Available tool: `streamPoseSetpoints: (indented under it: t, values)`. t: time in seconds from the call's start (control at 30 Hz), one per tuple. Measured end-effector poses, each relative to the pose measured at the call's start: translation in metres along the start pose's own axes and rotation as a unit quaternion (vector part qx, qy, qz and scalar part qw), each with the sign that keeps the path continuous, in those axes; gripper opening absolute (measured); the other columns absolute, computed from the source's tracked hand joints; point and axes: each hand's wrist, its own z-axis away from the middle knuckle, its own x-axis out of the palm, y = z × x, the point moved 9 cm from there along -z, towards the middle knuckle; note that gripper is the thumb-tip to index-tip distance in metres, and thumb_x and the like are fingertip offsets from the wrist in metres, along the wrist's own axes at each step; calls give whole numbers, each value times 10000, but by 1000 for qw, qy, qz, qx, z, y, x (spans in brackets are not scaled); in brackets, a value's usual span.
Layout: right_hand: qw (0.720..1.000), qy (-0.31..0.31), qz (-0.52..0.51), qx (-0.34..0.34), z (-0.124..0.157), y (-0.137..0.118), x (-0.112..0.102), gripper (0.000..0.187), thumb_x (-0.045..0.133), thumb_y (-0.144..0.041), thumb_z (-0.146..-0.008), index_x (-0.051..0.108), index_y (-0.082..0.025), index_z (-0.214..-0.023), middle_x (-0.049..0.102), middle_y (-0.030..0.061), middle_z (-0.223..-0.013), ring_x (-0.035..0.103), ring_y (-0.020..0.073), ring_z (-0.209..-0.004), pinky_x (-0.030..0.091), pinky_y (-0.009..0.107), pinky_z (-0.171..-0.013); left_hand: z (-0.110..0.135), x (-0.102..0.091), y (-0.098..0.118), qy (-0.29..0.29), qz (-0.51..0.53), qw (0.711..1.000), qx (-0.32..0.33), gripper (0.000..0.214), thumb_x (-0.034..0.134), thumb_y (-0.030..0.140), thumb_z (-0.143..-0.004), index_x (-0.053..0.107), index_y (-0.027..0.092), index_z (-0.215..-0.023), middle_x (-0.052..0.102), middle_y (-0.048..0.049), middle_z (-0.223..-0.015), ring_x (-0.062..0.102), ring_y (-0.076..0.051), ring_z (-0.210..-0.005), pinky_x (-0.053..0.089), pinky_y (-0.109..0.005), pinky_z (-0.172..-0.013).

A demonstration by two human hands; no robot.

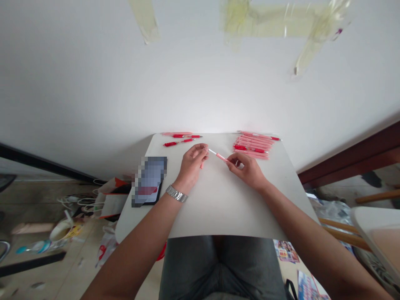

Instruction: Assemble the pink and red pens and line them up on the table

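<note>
Both my hands work over a small white table (pixel 218 208). My left hand (pixel 192 164) is closed around a pink pen barrel, of which only a bit shows below the fingers. My right hand (pixel 245 168) pinches a thin pen refill (pixel 218 155), white with a pink end, which spans the gap between the hands. A metal watch (pixel 176 193) is on my left wrist. Several pink and red pens (pixel 253 143) lie in a row at the table's far right. A few more red pens (pixel 179 139) lie at the far left.
A phone (pixel 150 179) lies at the table's left edge. A white wall stands right behind the table. Bags, cables and clutter cover the floor at left (pixel 93 204). A wooden frame and a chair (pixel 368 225) stand at right. Magazines lie on the floor lower right.
</note>
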Motion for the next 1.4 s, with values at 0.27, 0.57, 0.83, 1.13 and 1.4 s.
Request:
streamPoseSetpoints:
  t: [0.27,0.57,0.83,1.13,1.4]
  values:
    - [1000,2,-2,-2,0,-3,-1,154,648,-380,-983,678,-229,-970,711,34,-849,630,180,-746,528,334,-702,0,0,0,-1,10,1000,-7,325,882,418,-795,745,205,-1000,694,-35,-931,610,-102,-736,393,-208,-540]
    - [1000,2,1,-2,0,-1,-1,163,652,-389,-983,678,-229,-975,721,35,-850,635,178,-738,530,328,-697,-1,1,1,-2,9,1000,0,335,890,414,-781,747,207,-1002,695,-33,-923,607,-104,-737,386,-208,-535]
    - [1000,18,-1,-2,0,-4,-4,128,653,-354,-972,669,-228,-953,719,38,-857,622,176,-728,521,328,-677,-3,-2,0,1,4,1000,-3,358,857,442,-816,760,215,-1076,688,-48,-937,609,-121,-741,353,-210,-488]
    - [999,35,-10,2,-1,-6,-7,168,631,-395,-993,651,-232,-961,691,31,-832,627,180,-745,522,336,-677,-1,-16,28,50,-135,981,133,267,666,465,-981,709,206,-1029,725,-74,-1028,685,-163,-924,543,-277,-824]
    - [997,71,-15,10,0,-5,-15,205,632,-425,-1001,653,-227,-956,708,43,-862,638,182,-753,532,341,-694,5,-7,39,28,-352,916,189,136,599,330,-1007,664,220,-1051,725,-62,-1022,662,-186,-865,502,-306,-754]
